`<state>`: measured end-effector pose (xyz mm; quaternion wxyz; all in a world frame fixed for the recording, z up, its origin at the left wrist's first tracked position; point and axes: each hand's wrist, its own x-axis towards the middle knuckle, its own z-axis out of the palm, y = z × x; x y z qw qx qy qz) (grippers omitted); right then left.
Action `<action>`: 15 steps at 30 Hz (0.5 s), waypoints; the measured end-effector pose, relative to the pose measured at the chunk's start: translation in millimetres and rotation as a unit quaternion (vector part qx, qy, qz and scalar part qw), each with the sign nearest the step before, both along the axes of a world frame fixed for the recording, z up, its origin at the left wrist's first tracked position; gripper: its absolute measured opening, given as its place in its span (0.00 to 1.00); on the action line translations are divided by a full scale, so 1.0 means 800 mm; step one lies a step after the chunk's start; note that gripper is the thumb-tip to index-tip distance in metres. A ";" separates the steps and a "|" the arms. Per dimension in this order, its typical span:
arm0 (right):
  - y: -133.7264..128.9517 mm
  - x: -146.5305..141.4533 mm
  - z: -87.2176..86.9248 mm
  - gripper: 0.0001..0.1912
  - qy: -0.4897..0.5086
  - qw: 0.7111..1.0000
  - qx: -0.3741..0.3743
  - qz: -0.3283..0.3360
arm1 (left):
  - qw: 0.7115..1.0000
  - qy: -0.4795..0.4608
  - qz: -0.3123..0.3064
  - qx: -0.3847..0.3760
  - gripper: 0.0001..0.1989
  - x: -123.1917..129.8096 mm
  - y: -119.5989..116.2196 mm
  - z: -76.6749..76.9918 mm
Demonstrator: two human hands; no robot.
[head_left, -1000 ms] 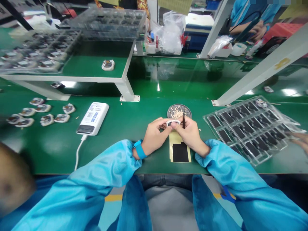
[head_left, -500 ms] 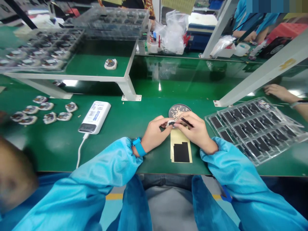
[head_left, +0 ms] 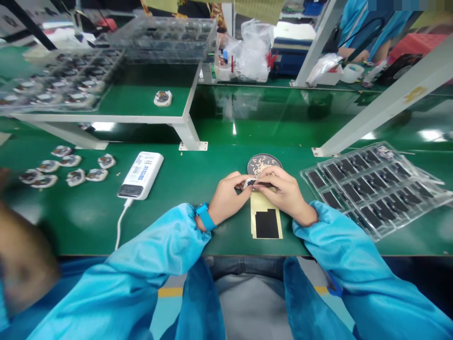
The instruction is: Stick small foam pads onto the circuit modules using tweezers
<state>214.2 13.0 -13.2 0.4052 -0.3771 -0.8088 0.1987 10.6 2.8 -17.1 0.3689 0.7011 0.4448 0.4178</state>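
My left hand pinches a small white rounded casing with dark parts inside. My right hand meets it from the other side, its fingers closed round a thin dark stick-like tool, whose kind I cannot make out. The tool's tip lies at or close to the casing. Just beyond the fingers is a round dark perforated dish with small pale bits in it. Below my hands a yellow backing sheet lies flat, bearing a black patch.
Several similar white casings lie at the left, near a white power bank with a cable. Clear trays of black pieces are at right. A raised shelf carries more trays. A person's blurred arm is at lower left.
The dark tool in my right hand has tilted flatter, and the right fingers have shifted slightly left. Another person's hand at the far right has left the view.
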 end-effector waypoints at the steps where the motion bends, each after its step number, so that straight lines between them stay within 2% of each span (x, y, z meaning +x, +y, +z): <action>1: -0.001 -0.001 -0.001 0.06 -0.011 1.000 -0.001 0.001 | 1.000 0.003 0.000 -0.001 0.14 -0.001 0.000 0.001; 5: -0.001 -0.005 -0.003 0.08 -0.047 0.999 -0.020 0.013 | 1.000 0.014 0.002 -0.021 0.15 -0.002 0.001 0.001; 8: 0.005 -0.001 -0.001 0.06 -0.002 1.000 -0.016 0.017 | 0.996 -0.026 0.005 -0.083 0.15 -0.004 0.006 -0.002; 10: 0.011 0.008 0.001 0.05 0.027 0.999 -0.008 -0.022 | 0.988 -0.074 0.002 -0.139 0.16 -0.006 0.011 -0.005; 12: 0.016 0.018 0.003 0.07 0.004 0.997 -0.017 -0.073 | 0.977 -0.110 -0.003 -0.180 0.18 -0.008 0.015 -0.007; 15: 0.018 0.025 0.003 0.11 -0.024 0.993 -0.033 -0.110 | 0.972 -0.124 -0.006 -0.201 0.19 -0.011 0.019 -0.009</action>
